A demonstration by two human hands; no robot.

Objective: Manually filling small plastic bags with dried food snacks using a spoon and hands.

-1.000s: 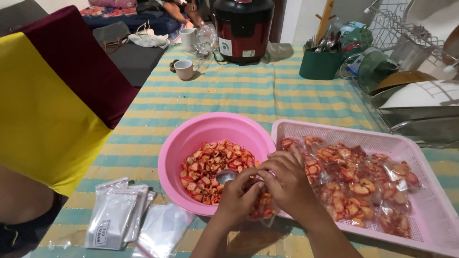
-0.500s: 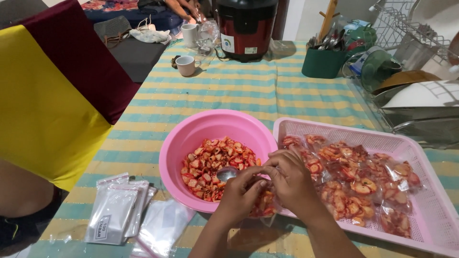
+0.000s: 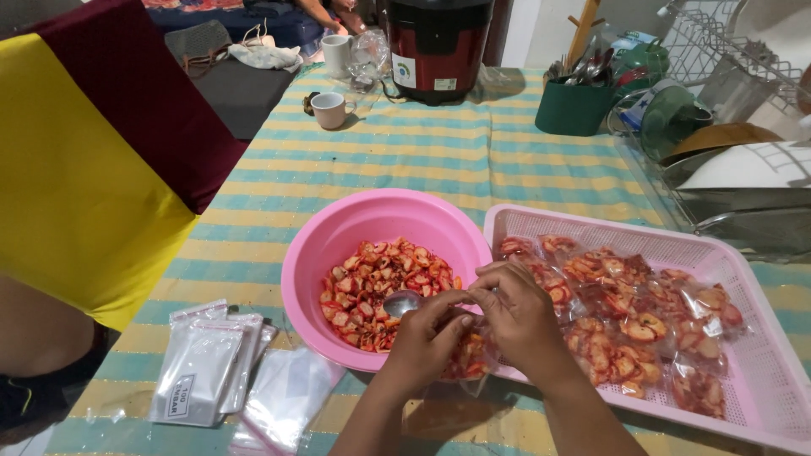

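My left hand (image 3: 425,336) and my right hand (image 3: 517,314) meet over the near rim of a pink bowl (image 3: 338,236) and pinch the top of a small clear bag (image 3: 467,359) filled with red-orange chips. The bag hangs below my fingers, partly hidden by them. In the bowl lie more of the same chips (image 3: 372,283) and a metal spoon (image 3: 403,301), just beyond my left fingers. To the right stands a pink perforated tray (image 3: 760,338) holding several filled bags (image 3: 642,321).
Empty clear zip bags (image 3: 211,363) lie at the near left on the striped tablecloth (image 3: 405,160). A person in a yellow and maroon garment (image 3: 84,169) sits at left. Far back are a red cooker (image 3: 439,42), two cups (image 3: 331,108), a green utensil holder (image 3: 574,103) and a dish rack (image 3: 743,127).
My hands have shifted slightly right along the bowl's rim with the bag still between them. The view has tilted down a little.
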